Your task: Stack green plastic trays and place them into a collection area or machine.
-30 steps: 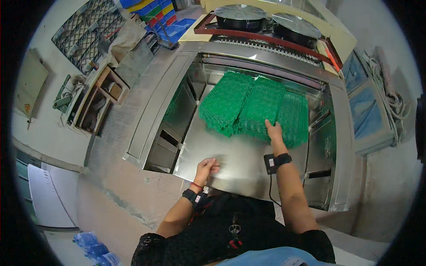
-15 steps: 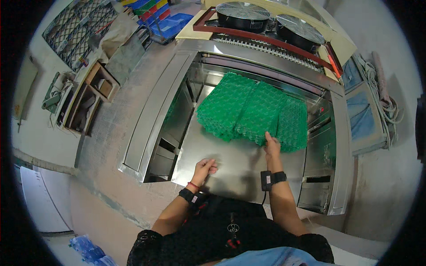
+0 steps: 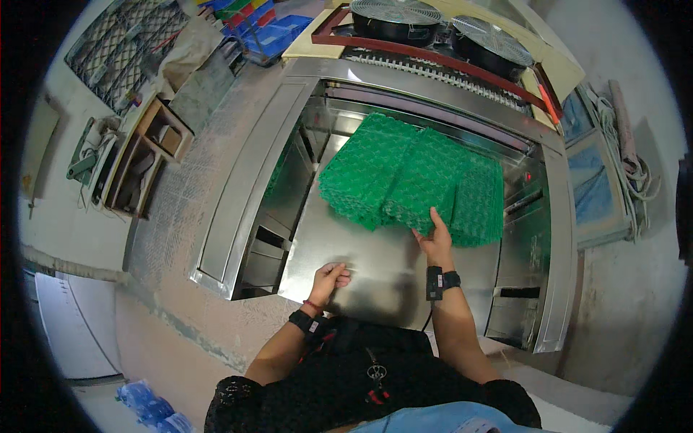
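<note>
Three stacks of green, lace-like plastic mesh sheets lie side by side on a shiny metal plate [image 3: 317, 249]: the left stack [image 3: 370, 164], the middle stack [image 3: 424, 178] and the right stack [image 3: 478, 198]. My right hand [image 3: 436, 244] is at the front edge of the middle stack. Its index finger rests over the top and its thumb sits lower at the edge, with mesh between them. My left hand [image 3: 331, 280] hovers over the near left part of the plate, apart from the stacks. Its fingers are curled in, and nothing shows in them.
A steel frame [image 3: 249, 180] walls the plate at left, right and back. Beyond it stand two round fans [image 3: 397, 20] behind a dark red bar. A wooden shelf [image 3: 148, 155] and blue crates [image 3: 278, 36] are to the left; framed panels [image 3: 595, 180] lean at right.
My right hand has turned and opened its thumb out to the left along the middle stack's front edge. The left hand has shifted slightly left. The view has moved a little.
</note>
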{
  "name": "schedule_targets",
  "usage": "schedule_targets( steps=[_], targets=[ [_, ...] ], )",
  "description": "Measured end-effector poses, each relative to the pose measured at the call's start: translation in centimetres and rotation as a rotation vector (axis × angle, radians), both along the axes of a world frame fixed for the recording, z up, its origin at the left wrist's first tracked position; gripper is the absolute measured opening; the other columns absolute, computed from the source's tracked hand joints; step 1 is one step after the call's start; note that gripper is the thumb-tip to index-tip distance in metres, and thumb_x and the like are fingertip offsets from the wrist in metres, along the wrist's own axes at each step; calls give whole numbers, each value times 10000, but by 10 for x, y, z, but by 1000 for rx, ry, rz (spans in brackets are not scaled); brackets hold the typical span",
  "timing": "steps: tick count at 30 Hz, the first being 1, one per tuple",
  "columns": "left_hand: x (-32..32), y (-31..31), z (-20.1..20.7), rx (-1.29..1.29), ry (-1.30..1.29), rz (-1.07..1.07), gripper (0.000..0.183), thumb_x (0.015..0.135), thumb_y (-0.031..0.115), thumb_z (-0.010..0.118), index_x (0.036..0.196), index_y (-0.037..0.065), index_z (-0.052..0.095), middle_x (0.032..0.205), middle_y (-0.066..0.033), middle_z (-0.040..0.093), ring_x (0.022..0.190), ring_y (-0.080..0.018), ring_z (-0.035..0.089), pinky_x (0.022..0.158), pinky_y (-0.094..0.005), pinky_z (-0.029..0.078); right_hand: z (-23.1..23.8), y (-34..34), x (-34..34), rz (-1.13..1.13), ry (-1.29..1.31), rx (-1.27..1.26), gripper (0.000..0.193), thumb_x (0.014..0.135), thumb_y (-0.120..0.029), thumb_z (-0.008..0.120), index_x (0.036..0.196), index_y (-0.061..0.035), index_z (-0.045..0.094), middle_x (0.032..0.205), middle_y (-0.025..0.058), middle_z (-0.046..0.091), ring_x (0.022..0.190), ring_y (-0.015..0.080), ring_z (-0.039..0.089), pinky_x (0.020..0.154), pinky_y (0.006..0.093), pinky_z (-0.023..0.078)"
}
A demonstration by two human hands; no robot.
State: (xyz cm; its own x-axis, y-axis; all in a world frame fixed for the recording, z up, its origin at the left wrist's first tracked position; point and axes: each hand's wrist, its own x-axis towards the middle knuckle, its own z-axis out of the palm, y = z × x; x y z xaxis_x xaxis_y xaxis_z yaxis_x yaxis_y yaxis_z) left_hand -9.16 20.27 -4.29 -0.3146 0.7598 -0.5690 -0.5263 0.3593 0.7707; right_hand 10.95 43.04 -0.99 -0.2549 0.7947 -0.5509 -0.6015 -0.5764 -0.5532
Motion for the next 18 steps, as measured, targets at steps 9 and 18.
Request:
schedule_targets(
  steps=[9,18],
  targets=[
    [16,2,-8,5,-12,-21,240,883,231,599,941,-2,594,815,-82,637,667,-139,623,621,-246,521,-4,1,3,0,-202,3,363,757,-271,731,1057,-143,570,1048,20,574,923,179,562,731,351,465],
    [30,31,-2,62,-10,-112,291,903,268,565,1010,-3,576,909,-89,634,778,-150,620,670,-250,513,6,-18,30,4,-257,-1,320,771,-273,717,1032,-135,593,969,7,621,799,143,589,640,312,477]
  ],
)
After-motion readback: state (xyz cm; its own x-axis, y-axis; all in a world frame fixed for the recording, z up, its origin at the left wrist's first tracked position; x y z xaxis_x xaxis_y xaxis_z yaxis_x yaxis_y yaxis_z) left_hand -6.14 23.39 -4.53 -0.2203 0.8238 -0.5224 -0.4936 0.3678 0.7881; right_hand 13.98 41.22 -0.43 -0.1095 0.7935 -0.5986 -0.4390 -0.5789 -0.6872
